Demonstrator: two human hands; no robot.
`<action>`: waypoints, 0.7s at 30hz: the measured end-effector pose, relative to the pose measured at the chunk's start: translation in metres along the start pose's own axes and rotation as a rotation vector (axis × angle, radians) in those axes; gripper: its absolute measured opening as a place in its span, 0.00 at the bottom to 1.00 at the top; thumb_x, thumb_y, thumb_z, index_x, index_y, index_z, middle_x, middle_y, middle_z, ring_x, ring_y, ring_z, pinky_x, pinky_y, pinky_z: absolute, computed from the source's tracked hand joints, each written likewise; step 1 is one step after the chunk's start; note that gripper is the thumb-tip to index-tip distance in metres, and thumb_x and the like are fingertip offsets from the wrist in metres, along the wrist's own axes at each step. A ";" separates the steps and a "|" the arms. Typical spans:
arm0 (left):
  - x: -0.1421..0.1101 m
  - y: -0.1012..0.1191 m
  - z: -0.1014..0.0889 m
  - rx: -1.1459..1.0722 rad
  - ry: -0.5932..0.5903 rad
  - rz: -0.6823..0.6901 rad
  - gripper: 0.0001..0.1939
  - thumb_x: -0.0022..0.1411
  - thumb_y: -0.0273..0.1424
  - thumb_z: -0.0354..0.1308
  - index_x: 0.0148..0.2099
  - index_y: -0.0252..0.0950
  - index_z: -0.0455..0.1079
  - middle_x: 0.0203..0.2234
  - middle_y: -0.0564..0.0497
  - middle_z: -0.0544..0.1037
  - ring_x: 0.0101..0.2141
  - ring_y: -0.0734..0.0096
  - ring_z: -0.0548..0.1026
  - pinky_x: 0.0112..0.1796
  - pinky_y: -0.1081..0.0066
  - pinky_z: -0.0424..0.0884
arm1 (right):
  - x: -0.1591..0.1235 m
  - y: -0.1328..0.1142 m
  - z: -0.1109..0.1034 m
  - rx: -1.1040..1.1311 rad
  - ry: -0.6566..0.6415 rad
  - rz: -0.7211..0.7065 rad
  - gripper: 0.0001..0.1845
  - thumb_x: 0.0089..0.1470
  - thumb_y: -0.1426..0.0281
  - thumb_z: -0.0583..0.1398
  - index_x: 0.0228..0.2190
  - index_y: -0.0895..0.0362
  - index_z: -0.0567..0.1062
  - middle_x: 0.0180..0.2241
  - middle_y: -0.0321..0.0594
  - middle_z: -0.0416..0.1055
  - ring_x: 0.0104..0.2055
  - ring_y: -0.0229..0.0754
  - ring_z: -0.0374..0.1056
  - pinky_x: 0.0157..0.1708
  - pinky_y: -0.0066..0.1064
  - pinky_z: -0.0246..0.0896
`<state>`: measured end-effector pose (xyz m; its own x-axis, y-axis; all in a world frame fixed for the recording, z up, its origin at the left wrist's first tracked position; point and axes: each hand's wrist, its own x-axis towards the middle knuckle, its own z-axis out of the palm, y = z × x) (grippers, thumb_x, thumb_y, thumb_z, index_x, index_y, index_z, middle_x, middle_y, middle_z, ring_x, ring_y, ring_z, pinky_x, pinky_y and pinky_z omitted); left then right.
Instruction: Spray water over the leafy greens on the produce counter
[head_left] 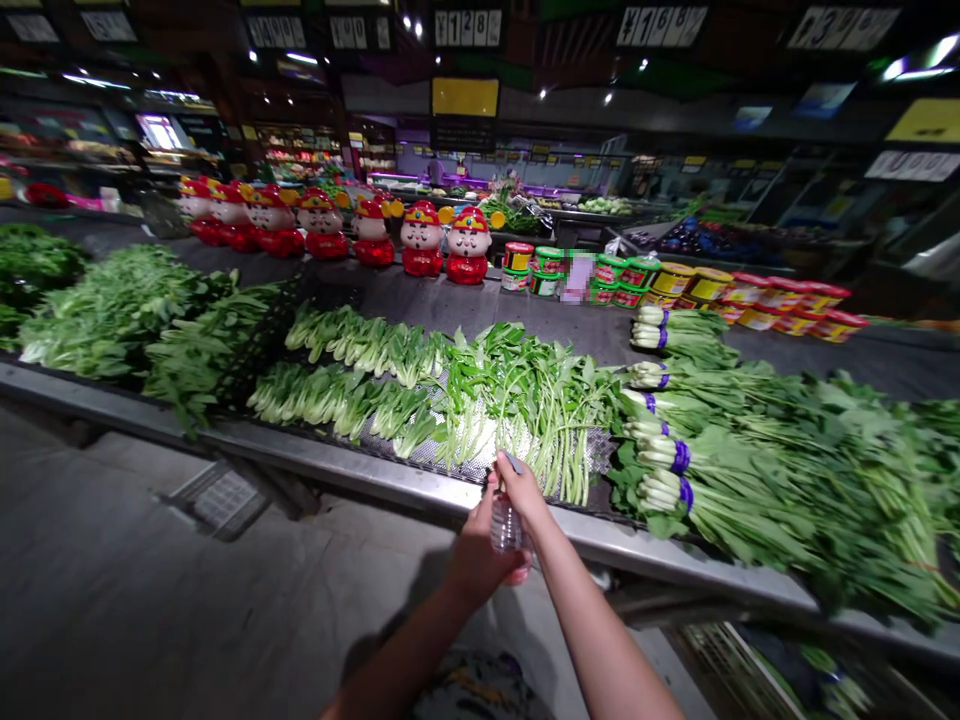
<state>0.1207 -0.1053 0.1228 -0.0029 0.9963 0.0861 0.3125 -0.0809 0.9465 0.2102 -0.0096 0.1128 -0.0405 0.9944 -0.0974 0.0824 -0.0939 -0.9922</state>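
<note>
In front of the display's metal edge I hold a clear, ribbed plastic bottle [507, 526]. My left hand [477, 548] is wrapped round its body from the left and below. At the top, my right hand [523, 490] is closed, with a small grey piece [513, 462] showing by its thumb. Whether that piece is part of the bottle's top, I cannot tell. Just beyond my hands lie long-stemmed leafy greens [517, 390] on a perforated tray [600, 450]. Rows of small bok choy [337, 395] lie to their left.
Bundles of greens tied with purple bands [679, 458] cover the right side. Loose leafy greens [124, 305] fill the left. Red figurine jars [424, 240] and stacked tubs [697, 285] line the back. A metal rail [360, 465] runs along the front. A crate [739, 665] stands below right.
</note>
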 end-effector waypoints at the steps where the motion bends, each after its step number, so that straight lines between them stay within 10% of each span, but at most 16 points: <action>1: 0.000 0.000 -0.001 -0.005 0.013 -0.018 0.49 0.40 0.34 0.68 0.63 0.38 0.50 0.52 0.45 0.69 0.51 0.50 0.67 0.51 0.61 0.65 | 0.000 -0.003 0.003 0.029 -0.037 0.034 0.23 0.49 0.48 0.55 0.24 0.56 0.70 0.22 0.38 0.72 0.20 0.40 0.65 0.21 0.31 0.62; 21: 0.004 -0.012 -0.011 -0.106 0.099 -0.073 0.55 0.40 0.29 0.68 0.65 0.35 0.41 0.56 0.41 0.64 0.55 0.51 0.64 0.55 0.58 0.61 | 0.014 -0.013 0.022 -0.048 -0.152 -0.026 0.23 0.51 0.49 0.53 0.24 0.55 0.70 0.25 0.39 0.72 0.24 0.41 0.66 0.22 0.31 0.61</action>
<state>0.1066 -0.1006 0.1149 -0.1174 0.9922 0.0416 0.2059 -0.0166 0.9784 0.1863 0.0044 0.1222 -0.1927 0.9775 -0.0857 0.1262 -0.0619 -0.9901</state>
